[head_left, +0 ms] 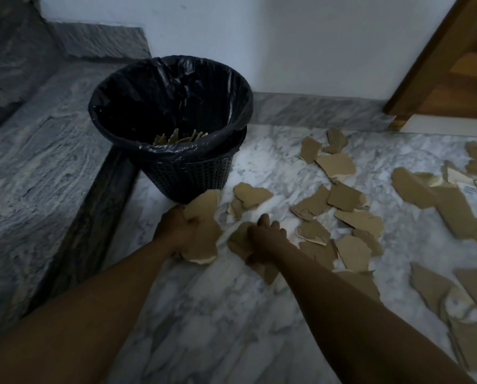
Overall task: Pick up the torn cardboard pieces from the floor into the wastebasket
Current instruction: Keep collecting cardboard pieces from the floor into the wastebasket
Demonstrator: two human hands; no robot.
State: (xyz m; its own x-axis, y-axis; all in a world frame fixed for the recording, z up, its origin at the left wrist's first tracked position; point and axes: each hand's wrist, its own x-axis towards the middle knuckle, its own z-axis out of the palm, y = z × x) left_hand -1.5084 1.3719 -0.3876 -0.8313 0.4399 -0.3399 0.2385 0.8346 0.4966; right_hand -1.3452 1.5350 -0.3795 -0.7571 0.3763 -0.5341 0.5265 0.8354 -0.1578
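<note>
—Listing requested: torn cardboard pieces, binned against outstanding?
—Few are logged inside the lined wastebasket; a stack is clutched by the left hand; a single piece is gripped by the right hand; the majority is left scattered on the marble floor.

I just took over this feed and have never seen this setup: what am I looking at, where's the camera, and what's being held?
There is no robot here: these are a person's two bare hands, filmed by one camera worn on the head and looking down. The left hand grips a large cardboard piece beside the black-lined wastebasket, which already holds scraps. The right hand grasps a smaller piece on the marble floor. Many torn pieces lie scattered to the right.
</note>
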